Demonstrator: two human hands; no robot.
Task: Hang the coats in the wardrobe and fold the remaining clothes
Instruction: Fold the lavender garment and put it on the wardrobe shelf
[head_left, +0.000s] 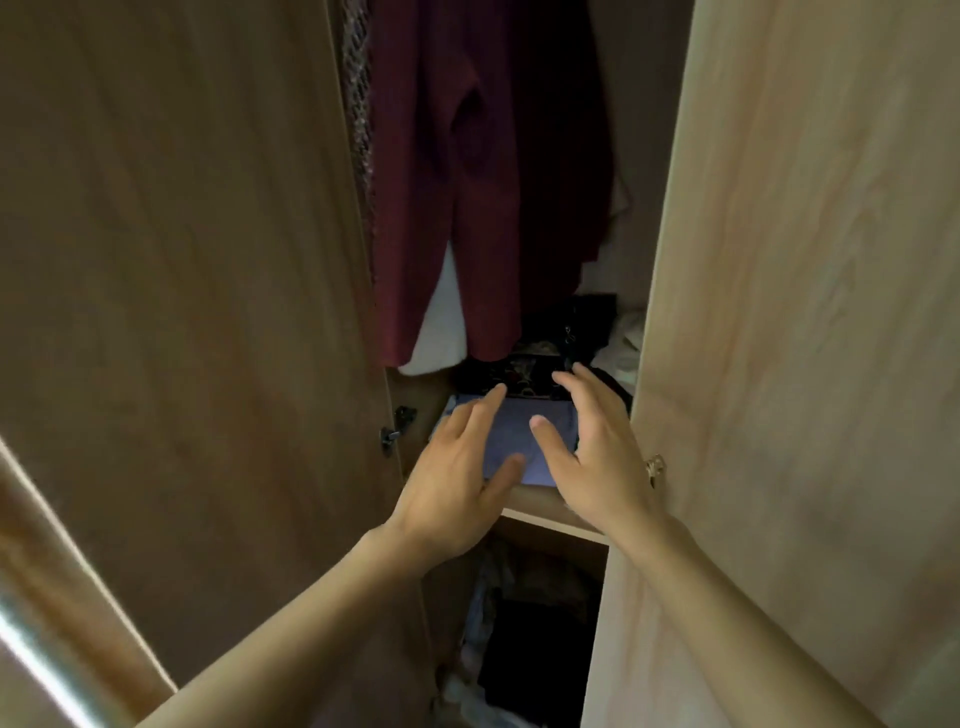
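Lavender-blue cloth, a folded garment (519, 441), lies flat on the wardrobe shelf (540, 504) directly ahead of both hands, squarely between them, its front edge near the shelf's lip and its far edge butting against a dark patterned folded piece (519, 374) stacked just behind it. Its long axis seems to run front to back, away from the person, though the hands cover much of it. The left hand (457, 467) comes in from the lower left with fingers straight and spread, the forefinger reaching to the garment's far left corner and the thumb lying over its near edge; it touches or hovers just above the cloth, and which cannot be told. The right hand (592, 447) is on the garment's right side, fingers extended and loosely fanned, thumb pointing inward over the middle of the cloth, gripping nothing. Both hands are about equally near, so neither has the advantage; judging by this, the folded piece is being settled or squared onto the shelf. Both forearms reach forward through the gap between the left door (182, 260) and the right door (805, 312), palms down. Above the shelf a maroon coat (467, 182) hangs with its hem just over the stacked clothes, so that part of the task looks done. Below the shelf, a darker compartment holds jumbled clothes (519, 623), too dim to make out
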